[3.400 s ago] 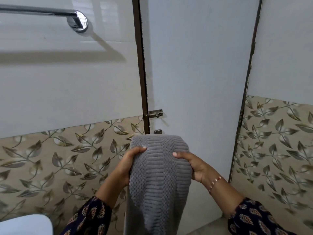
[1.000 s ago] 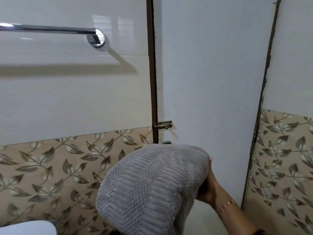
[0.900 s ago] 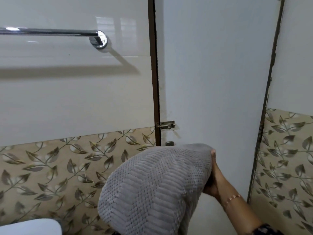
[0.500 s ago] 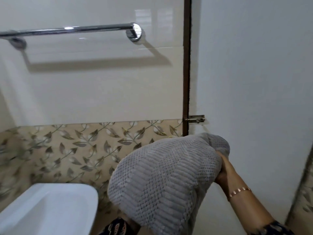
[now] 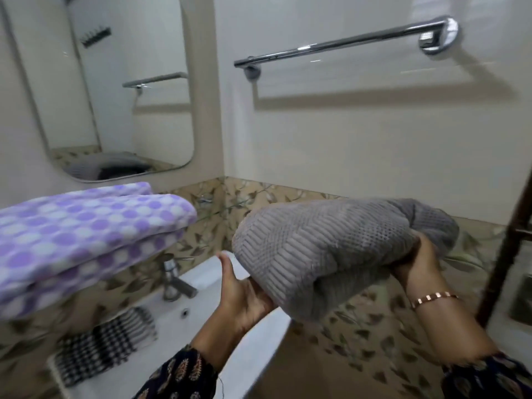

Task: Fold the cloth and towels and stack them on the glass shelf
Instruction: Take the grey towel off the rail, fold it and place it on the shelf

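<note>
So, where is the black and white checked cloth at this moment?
In the head view the checked cloth lies at the lower left, on the rim of the white basin, below the folded purple towel and left of the tap.

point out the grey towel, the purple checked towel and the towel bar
grey towel [image 5: 325,249]: head view, on its ribbed upper face.
purple checked towel [image 5: 86,226]: head view, on the top fold of the stack.
towel bar [image 5: 345,43]: head view, on the middle of the chrome rod.
</note>
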Demonstrator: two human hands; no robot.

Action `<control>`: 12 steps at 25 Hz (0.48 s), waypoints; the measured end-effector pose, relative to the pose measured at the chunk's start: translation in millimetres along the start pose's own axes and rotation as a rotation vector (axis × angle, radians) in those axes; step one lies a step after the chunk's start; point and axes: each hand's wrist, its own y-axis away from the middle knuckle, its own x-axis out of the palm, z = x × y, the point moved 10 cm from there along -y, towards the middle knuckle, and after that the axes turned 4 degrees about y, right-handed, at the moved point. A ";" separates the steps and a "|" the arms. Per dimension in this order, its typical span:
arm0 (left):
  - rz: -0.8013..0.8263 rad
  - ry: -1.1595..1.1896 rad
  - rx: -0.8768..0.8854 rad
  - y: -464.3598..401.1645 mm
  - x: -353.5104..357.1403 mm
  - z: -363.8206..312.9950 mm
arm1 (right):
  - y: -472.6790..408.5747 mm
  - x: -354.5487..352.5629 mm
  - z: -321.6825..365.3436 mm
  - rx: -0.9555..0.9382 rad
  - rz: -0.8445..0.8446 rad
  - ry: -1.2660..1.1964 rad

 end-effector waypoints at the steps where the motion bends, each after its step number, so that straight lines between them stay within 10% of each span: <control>1: 0.000 -0.017 0.074 3.8 0.1 -25.2 | 1.1 20.9 -16.6 0.053 0.023 -0.033; 12: -0.028 -0.383 0.389 11.1 27.1 -226.7 | -39.9 206.8 -107.4 0.090 0.152 -0.033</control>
